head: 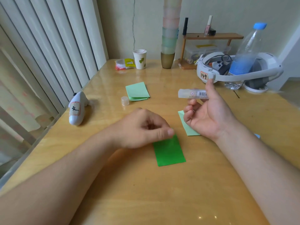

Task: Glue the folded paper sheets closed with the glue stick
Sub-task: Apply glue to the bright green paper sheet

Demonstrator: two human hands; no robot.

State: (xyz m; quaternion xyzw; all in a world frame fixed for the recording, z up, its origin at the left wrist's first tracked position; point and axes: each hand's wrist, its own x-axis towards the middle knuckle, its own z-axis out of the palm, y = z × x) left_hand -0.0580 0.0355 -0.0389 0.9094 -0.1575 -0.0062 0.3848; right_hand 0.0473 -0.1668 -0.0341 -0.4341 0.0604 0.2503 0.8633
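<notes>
- The uncapped glue stick (193, 93) is held above the bench (211, 159) in the grip of the right hand (209, 114).
- The top edge of the dark green folded sheet (169, 151) is pinched by the left hand (142, 129).
- The cap (125, 101) is stood beside the pale green stack (137, 91).

Glossy, smooth yellow wooden tabletop (146, 192); matt dark-green folded paper sheet (169, 151); translucent plastic glue-stick tube (192, 93); clear thin plastic water bottle (246, 51); smooth white plastic headset (211, 69); paper cup (140, 59).

On the table (211, 184), the cap (125, 101) lies just left of the paper stack (137, 90), headset (235, 69) far right
</notes>
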